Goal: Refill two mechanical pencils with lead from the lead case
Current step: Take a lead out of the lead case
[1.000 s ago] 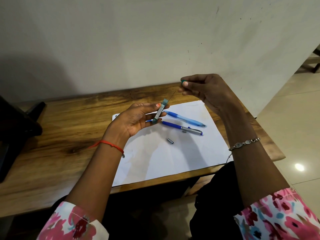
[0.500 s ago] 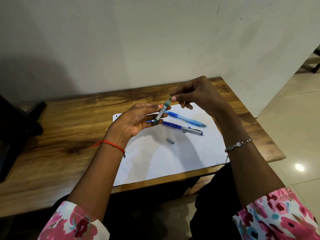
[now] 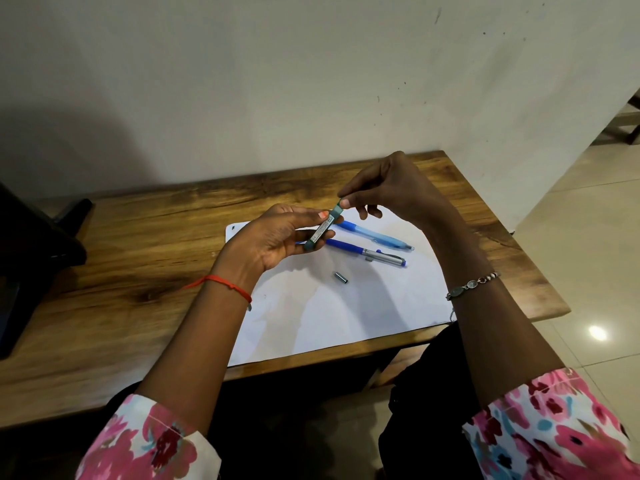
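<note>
Above the paper, between both hands: the lead case [image 3: 323, 227], held clear of the sheet.
Lead case axis: long axis runs diagonally, its lower end toward the person and the left, its upper end toward the wall and the right.
Left hand [image 3: 277, 241]: grasping the lead case along its lower half, thumb on top and fingers beneath.
Right hand [image 3: 391, 188]: thumb and forefinger pinched on the upper tip of the case, at the cap end; whether a lead is also pinched there is too fine to tell.
Light blue pencil [image 3: 375, 234]: lies on the white paper [image 3: 346, 317] just beyond the case, long axis left to right, slanting toward the person at its right end.
Dark blue pencil [image 3: 367, 252]: lies beside the first, nearly parallel and nearer the person, its silver half to the right.
Small metal cap [image 3: 341, 277]: loose on the paper, apart from both pencils, nearer the person; likely the end cap of one of them.
Progress: early to middle, as a judgement. One pencil seems opened, the case is being worked at its cap end, and neither pencil is in hand.
Left to do: feeding lead into both pencils, refitting the loose cap and setting the case down.
Table [image 3: 138, 244]: wooden, against a pale wall, carrying the paper.
</note>
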A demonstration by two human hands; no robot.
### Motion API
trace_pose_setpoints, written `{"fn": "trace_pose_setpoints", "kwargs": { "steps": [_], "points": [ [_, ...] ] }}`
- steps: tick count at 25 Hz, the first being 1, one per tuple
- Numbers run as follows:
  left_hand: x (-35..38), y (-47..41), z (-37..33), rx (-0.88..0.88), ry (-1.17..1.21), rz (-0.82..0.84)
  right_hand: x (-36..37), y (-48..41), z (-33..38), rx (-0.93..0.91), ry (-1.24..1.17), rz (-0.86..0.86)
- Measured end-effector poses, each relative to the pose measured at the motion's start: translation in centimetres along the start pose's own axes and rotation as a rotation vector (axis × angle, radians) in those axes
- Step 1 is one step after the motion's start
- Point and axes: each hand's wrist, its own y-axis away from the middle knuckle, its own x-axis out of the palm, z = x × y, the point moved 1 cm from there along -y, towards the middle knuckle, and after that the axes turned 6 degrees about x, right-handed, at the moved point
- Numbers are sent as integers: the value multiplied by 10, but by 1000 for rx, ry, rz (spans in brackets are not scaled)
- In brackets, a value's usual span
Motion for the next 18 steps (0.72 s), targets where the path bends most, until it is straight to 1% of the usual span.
{"fn": "trace_pose_setpoints", "kwargs": {
  "steps": [6, 14, 16, 18],
  "points": [
    [4, 3, 0, -17, -9, -24, 0, 0, -3, 25, 39, 27],
    [3, 5, -2, -23, -6, -29, 3, -3, -4, 34, 5, 102],
    [0, 5, -4, 13, -21, -37, 1, -3, -5, 44, -33, 101],
    [-6, 5, -8, 77, -97, -82, 3, -3, -6, 84, -58, 134]
  ]
}}
